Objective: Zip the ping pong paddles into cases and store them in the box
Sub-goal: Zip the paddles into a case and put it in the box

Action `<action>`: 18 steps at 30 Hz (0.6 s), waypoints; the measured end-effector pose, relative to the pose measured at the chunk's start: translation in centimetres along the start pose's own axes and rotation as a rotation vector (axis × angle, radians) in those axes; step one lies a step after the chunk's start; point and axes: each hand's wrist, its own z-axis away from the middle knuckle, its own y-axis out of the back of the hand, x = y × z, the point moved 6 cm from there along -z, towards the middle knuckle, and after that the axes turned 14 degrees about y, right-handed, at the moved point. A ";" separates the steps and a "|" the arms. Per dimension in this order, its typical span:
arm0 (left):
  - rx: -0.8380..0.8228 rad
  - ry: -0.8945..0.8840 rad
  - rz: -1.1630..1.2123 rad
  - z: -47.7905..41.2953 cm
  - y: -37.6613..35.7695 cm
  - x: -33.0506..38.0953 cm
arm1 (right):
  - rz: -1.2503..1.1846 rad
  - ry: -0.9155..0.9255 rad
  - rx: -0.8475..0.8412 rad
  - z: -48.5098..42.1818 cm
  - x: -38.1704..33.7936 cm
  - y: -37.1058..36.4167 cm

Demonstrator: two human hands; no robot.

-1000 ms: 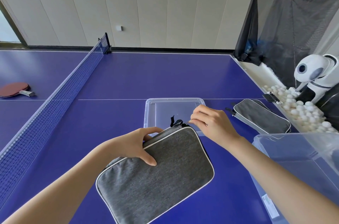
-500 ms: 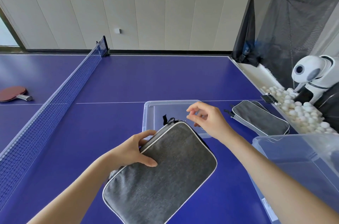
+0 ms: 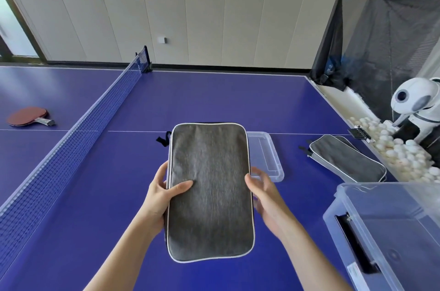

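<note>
Grey case (image 3: pixel 209 195) between hands: left hand (image 3: pixel 162 195) grips edge; right hand (image 3: pixel 265 195) grip unclear

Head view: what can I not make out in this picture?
All in the head view:
- Case: its grey fabric hides what is inside.
- Left hand: fingers partly hidden behind the case.
- Right hand: blurred, grip unclear.
- Lid: partly covered by the case.
- Box: cut off by right and bottom edges.

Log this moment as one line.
left grip: holds grey fabric paddle case | right grip: at its right edge, hold unclear | clear plastic box: lidless, to the right
</note>
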 end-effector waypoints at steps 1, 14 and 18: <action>0.008 -0.007 0.011 0.1 0.1 -0.1 | 0.002 -0.009 -0.031 0.2 0.2 -0.5; -0.096 0.091 -0.108 1.2 1.2 -0.6 | 0.088 0.008 -0.011 1.4 0.7 -0.9; -0.138 0.104 -0.128 1.1 1.0 -0.9 | 0.125 0.017 -0.008 2.0 0.4 -0.4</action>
